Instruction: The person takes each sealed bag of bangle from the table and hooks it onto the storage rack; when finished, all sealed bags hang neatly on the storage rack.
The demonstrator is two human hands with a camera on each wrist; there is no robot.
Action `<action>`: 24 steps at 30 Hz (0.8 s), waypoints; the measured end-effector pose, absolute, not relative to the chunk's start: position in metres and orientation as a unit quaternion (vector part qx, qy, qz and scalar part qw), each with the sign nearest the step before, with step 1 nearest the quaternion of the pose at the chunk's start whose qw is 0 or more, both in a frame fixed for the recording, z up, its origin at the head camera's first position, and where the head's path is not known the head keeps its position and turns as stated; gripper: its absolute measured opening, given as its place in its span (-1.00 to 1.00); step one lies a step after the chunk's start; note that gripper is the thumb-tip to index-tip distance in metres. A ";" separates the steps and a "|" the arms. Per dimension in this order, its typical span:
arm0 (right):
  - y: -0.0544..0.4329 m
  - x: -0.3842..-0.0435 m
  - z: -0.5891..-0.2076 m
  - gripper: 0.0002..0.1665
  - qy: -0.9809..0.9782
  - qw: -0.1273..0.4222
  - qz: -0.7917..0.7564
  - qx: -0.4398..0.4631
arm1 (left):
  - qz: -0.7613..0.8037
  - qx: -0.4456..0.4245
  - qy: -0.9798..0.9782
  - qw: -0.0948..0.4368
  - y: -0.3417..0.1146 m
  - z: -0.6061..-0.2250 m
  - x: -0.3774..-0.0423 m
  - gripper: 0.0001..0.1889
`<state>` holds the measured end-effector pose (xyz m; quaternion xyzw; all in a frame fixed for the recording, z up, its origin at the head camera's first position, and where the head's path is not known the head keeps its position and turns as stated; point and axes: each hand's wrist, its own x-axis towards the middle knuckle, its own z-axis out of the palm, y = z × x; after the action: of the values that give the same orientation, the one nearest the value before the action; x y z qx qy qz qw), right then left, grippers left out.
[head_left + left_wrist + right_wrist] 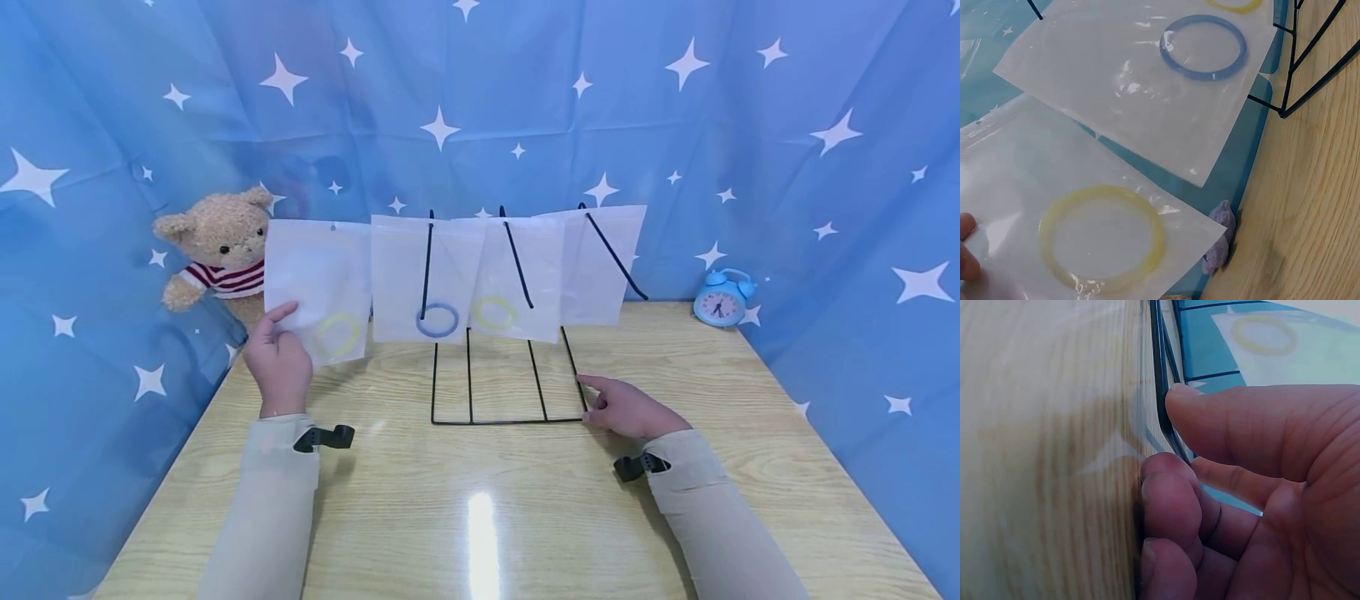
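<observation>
My left hand (pixel 279 367) grips a translucent plastic bag (pixel 318 271) by its lower left side, and the bag stands up in the air left of the rack. A pale yellow ring (pixel 1102 240) shows in the bag's lower part, and a small hole is near its top edge. At the right front corner of the black wire rack (pixel 510 422), my right hand (pixel 630 407) holds the base wire, thumb against it and fingers curled. Three bags hang on the rack's prongs: one with a blue ring (pixel 437 320), one with a yellow ring (pixel 495 312), and a right-hand bag (pixel 600 283).
Behind the held bag sits a teddy bear (pixel 225 242) in a striped shirt. A blue alarm clock (pixel 723 298) stands at the table's back right. The wooden table (pixel 390 517) meets a blue star-patterned curtain (pixel 510 83) at the back and sides.
</observation>
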<state>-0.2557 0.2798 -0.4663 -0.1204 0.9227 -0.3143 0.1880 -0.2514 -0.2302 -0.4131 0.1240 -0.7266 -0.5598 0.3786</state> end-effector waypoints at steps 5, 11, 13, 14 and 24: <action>0.280 -0.256 -0.467 -0.09 0.923 0.187 -0.313 -0.122 | -0.585 0.146 -0.685 0.408 -0.231 -0.412 -0.253 -0.48; 0.280 -0.256 -0.466 -0.09 0.922 0.187 -0.316 -0.122 | -0.618 0.162 -0.640 0.428 -0.231 -0.412 -0.255 -0.51; 0.280 -0.256 -0.466 -0.09 0.922 0.188 -0.316 -0.121 | -0.634 0.163 -0.627 0.423 -0.231 -0.412 -0.255 -0.51; 0.280 -0.255 -0.466 -0.09 0.922 0.189 -0.317 -0.121 | -0.643 0.161 -0.620 0.420 -0.231 -0.411 -0.255 -0.51; 0.279 -0.255 -0.465 -0.10 0.922 0.186 -0.315 -0.124 | -0.678 0.151 -0.602 0.393 -0.229 -0.408 -0.251 -0.50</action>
<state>-0.2547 0.2793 -0.4654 -0.1236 0.9225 -0.3147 0.1865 -0.2510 -0.2294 -0.4085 0.1514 -0.6023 -0.6779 0.3933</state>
